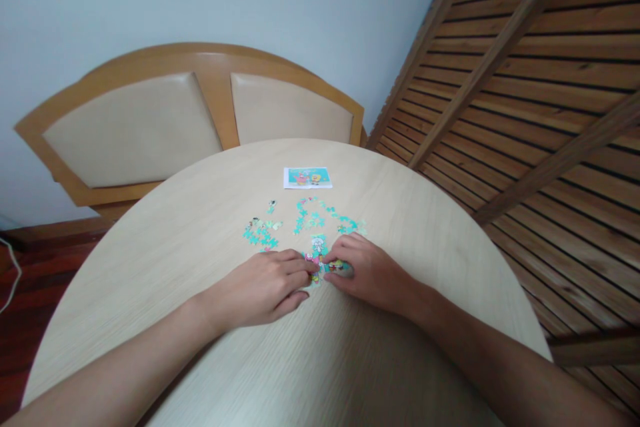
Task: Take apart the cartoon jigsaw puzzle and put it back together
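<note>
A partly joined jigsaw puzzle (319,246) lies on the table, showing cartoon figures on a turquoise ground. From its left side, my left hand (270,283) reaches over with the fingers stretched out and the index fingertip resting on the joined pieces. My right hand (367,273) is on the other side, its thumb and forefinger curved around a yellow and turquoise puzzle section (338,266). Fingers hide part of the joined picture. Loose puzzle pieces (260,235) are scattered beyond my left hand, and more turquoise pieces (313,219) lie in a rough arc farther forward.
A small picture card (308,177) with cartoon figures lies behind the pieces. The round wooden table (165,267) has a padded bench back (135,127) behind it. Wooden slats (525,87) rise at the right, and a white cable (15,273) hangs at far left.
</note>
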The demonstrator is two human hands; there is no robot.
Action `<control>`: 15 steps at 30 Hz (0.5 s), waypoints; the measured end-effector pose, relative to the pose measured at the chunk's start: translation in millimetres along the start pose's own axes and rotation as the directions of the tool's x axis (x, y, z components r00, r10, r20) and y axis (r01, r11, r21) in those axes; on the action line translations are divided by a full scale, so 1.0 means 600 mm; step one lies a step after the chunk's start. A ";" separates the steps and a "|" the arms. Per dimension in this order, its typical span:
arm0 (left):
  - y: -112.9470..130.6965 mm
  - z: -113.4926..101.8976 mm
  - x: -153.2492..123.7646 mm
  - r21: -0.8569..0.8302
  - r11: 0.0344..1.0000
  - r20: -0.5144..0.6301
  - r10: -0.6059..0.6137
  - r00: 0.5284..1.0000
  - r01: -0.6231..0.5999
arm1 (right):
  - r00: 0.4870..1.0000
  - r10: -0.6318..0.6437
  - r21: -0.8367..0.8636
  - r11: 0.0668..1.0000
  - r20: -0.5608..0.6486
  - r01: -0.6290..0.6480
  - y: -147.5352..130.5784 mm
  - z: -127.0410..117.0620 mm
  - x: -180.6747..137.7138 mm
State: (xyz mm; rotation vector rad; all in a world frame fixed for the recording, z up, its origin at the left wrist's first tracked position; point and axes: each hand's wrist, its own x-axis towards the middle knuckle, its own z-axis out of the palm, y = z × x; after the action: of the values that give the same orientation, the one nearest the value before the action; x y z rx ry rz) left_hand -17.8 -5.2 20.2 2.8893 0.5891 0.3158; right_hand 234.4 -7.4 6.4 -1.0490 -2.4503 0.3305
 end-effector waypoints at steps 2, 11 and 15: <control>0.000 0.000 0.001 0.002 1.000 0.001 0.004 1.000 -0.004 | 1.000 -0.017 -0.015 1.000 0.016 0.018 0.002 -0.005 -0.001; 0.002 -0.001 0.003 0.033 0.999 0.018 -0.004 1.000 0.004 | 0.999 -0.041 -0.030 0.999 0.027 0.042 0.008 -0.007 -0.002; 0.005 -0.003 0.004 0.039 0.999 0.027 -0.012 1.000 0.011 | 0.997 -0.064 -0.002 0.998 0.039 0.064 0.011 -0.010 -0.004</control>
State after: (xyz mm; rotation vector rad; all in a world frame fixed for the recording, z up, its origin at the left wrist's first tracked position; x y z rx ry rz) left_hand -15.2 -6.5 22.9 2.9210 0.6130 0.2664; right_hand 243.0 -4.1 8.3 -0.9715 -2.5133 0.3290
